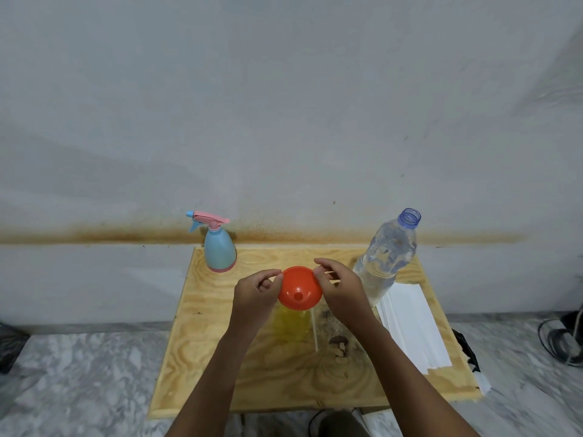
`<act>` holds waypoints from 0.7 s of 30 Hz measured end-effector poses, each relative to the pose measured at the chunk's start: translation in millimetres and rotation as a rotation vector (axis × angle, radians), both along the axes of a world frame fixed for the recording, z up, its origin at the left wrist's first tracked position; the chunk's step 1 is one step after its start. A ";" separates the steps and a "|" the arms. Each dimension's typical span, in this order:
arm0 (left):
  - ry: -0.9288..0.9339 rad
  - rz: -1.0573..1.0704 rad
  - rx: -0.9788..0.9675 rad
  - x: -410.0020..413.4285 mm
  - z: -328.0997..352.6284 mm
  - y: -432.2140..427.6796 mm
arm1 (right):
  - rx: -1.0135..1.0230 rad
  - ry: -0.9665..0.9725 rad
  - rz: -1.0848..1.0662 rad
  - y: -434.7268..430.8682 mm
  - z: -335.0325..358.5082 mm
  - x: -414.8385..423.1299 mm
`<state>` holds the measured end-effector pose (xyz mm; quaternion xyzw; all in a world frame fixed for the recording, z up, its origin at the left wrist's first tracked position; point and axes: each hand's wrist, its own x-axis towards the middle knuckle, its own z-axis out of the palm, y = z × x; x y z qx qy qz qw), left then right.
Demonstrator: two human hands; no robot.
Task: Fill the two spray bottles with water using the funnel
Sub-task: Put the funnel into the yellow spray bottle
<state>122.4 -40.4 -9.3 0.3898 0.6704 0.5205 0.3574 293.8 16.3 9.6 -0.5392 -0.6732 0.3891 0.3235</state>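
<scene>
Centrally, an orange funnel [299,288] is held with its wide mouth upward over the middle of the plywood table [205,357], and its rim is pinched from both sides. The left side of the rim is gripped between thumb and forefinger of the left hand [255,294], and the right side is pinched in the same way by the right hand [342,288]; the remaining fingers of both hands are loosely curled and hold nothing. Directly beneath the funnel a translucent yellow spray bottle [291,326] is seen standing, with no spray head visible on it; its neck is hidden by the funnel, so whether the spout is seated in it cannot be told. A blue spray bottle [219,250] with a pink trigger head is set upright near the far left corner of the table, well apart from the hands. Near the far right corner a clear water bottle [385,260] stands uncapped, largely filled. Along the right edge, just beside that bottle, white sheets [413,326] are laid in a stack. A dark stain [339,342] is marked on the wood near the right forearm. Behind the table a grey wall [284,121] is streaked with a brown band, and a marbled floor [79,373] is spread around it.
</scene>
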 end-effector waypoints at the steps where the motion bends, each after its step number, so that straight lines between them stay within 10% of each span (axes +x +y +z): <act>1: -0.005 0.005 0.000 0.6 0.1 0.9 | 0.016 0.013 -0.043 -3.9 -0.4 3.8; 12: 0.111 0.041 0.004 8.1 9.2 4.0 | 0.207 0.071 -0.499 -24.0 -7.8 73.3; 21: 0.168 0.124 -0.055 18.7 19.3 3.5 | 0.069 0.258 -0.309 34.0 2.8 95.9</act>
